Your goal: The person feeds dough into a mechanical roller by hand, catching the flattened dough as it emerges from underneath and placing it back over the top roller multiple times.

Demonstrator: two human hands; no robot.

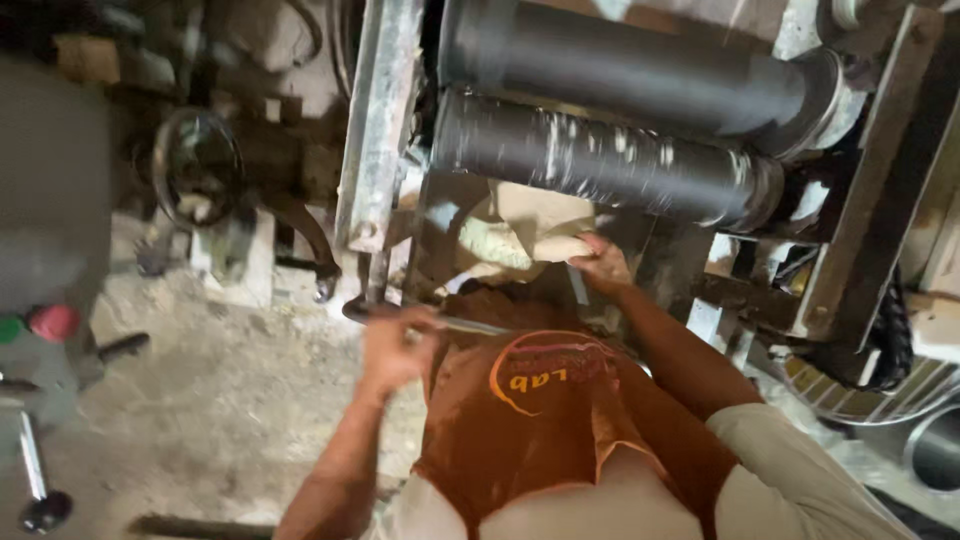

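Single head-worn camera looking steeply down wearer's own torso; facing machine rollers (610,150) at frame top, close range; floor (220,400) filling lower left; both hands sitting mid-frame; no second view sharing scene.

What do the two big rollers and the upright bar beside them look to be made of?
The two rollers look like dark metal or rubber-covered metal: matte black, the lower one streaked with pale residue. The upright bar looks like bare steel, grey and scuffed, with a dull sheen. Blur leaves both open.
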